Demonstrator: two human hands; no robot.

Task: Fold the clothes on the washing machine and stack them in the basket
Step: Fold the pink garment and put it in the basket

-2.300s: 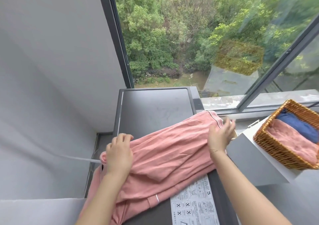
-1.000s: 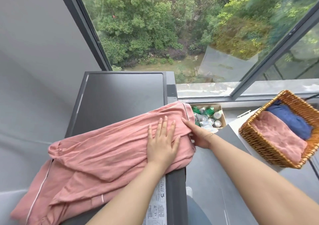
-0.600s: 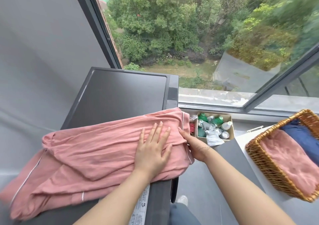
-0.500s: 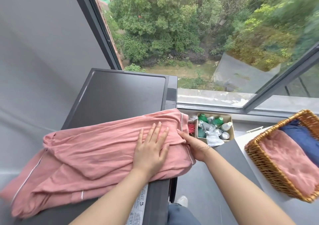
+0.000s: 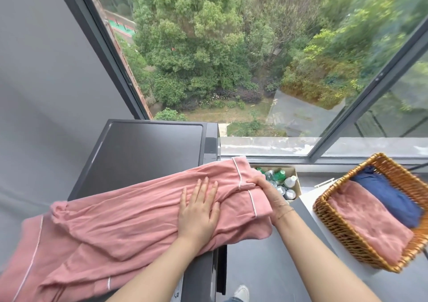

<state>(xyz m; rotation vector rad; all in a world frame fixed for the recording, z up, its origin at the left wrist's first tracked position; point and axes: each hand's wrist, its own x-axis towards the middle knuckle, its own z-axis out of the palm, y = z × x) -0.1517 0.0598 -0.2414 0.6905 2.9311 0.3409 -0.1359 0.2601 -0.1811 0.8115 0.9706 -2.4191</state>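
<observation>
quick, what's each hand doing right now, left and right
Left hand: open, pressing flat on the pink garment on the washing machine.
Right hand: closed, pinching the garment's piped end.

Readable text: none that I can make out anywhere.
Washing machine (image 5: 148, 153): a sliver of a printed sticker (image 5: 176, 295) peeks out at its front edge, beside the forearm; the marks on it are too small and cut off to read.
Bottles (image 5: 281, 181): they stand in a cardboard box (image 5: 297, 183) off the machine's right edge; green caps and labels show, but no lettering is legible.
Basket (image 5: 335, 227): no tag or writing shows on it.
</observation>
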